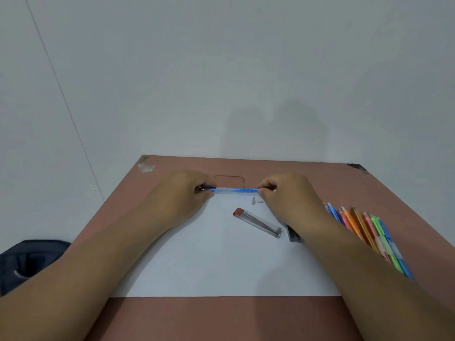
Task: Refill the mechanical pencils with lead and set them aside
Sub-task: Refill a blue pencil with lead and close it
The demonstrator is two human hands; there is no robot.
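- The bench [270,321] is seen carrying a white sheet [221,262], on which the work is laid out.
- A bundle of coloured mechanical pencils [369,232] is seen at the right edge, partly hidden by the right forearm; whether these are refilled cannot be told.
- 1 blue pencil [236,190] is held level above the sheet's far edge: its tip end is pinched by the left hand [187,193] fingers, its cap end by the right hand [288,193] fingers.
- The refill is judged under way, since 2 small pieces [256,200], likely cap and eraser, are lying just below it.
- A lead case [258,222] with a red cap is lying nearby.
- No writing or brand can be read.
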